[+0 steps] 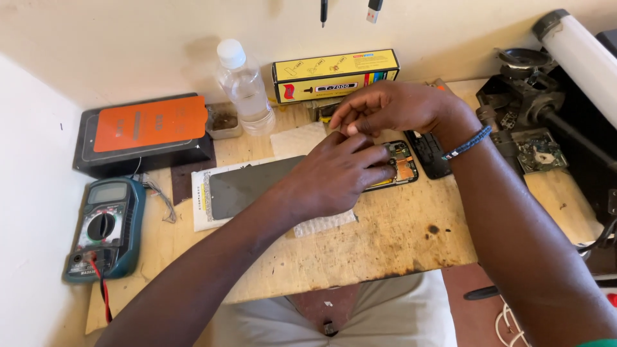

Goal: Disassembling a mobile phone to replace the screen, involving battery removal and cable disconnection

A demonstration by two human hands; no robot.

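Note:
An opened phone [402, 168] with its circuit boards showing lies on the wooden bench [385, 238], partly under my hands. My left hand [334, 177] presses down on it, fingers curled at the exposed board. My right hand [392, 106] hovers just above, fingertips pinched together near my left fingers; whether something tiny is between them I cannot tell. A dark screen panel [247, 186] lies on white paper to the left of the phone. A black phone part [429, 154] lies to the right.
A blue multimeter [103, 228] with red lead sits at the left edge. Behind are an orange-topped black box [144, 132], a clear plastic bottle [244, 87], a small tray [223, 121] and a yellow box [334, 74]. Dark machine parts [527, 109] crowd the right side.

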